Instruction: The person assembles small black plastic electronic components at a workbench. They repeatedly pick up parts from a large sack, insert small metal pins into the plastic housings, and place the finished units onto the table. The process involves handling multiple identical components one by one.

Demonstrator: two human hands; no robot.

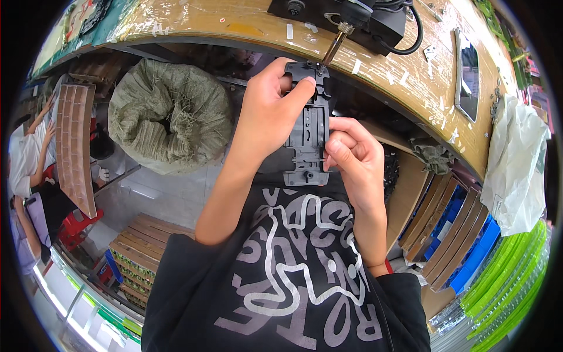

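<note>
A long black molded plastic part [311, 126] with slots and small bosses is held between my two hands, its far end at the bench edge. My left hand [275, 105] grips its upper left side, thumb pressed on the top face. Lower down, my right hand [355, 149] pinches the right edge between thumb and fingers. Right over the part's far end comes the metal tip of a bench-mounted tool [336, 47], a thin shaft below a brass-coloured collar. It meets or nearly meets the plastic; whether they touch I cannot tell.
The wooden bench [404, 88] carries a black machine base [387, 26] with cables, a phone-like slab [467, 76] and scraps. A white plastic bag [516, 164] hangs at right above green strips [504, 281]. A rolled-down sack [170, 117] stands left; farther left, another person handles a partitioned tray [76, 146].
</note>
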